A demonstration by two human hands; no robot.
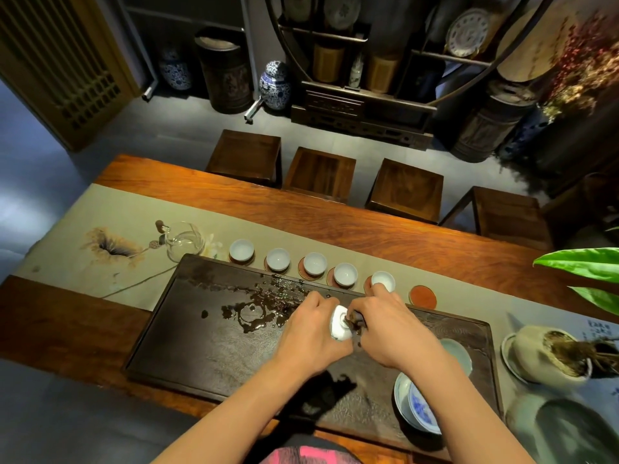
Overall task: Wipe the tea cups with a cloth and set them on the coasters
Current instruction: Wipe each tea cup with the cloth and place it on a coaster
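My left hand [310,333] grips a small white tea cup [339,323] turned on its side above the dark tea tray [207,346]. My right hand [390,326] presses a dark cloth [355,321] against the cup's base. Behind the tray, several white cups [315,263] stand in a row on round reddish coasters along the runner. The rightmost coaster [423,296] is bare. The cup just left of it [383,281] is partly hidden by my right fingers.
A glass pitcher [184,241] stands at the tray's far left corner. Water is pooled on the tray [258,313]. A blue-and-white bowl [418,406] sits at the tray's near right, a potted plant [549,356] beyond it. Wooden stools [318,172] line the table's far side.
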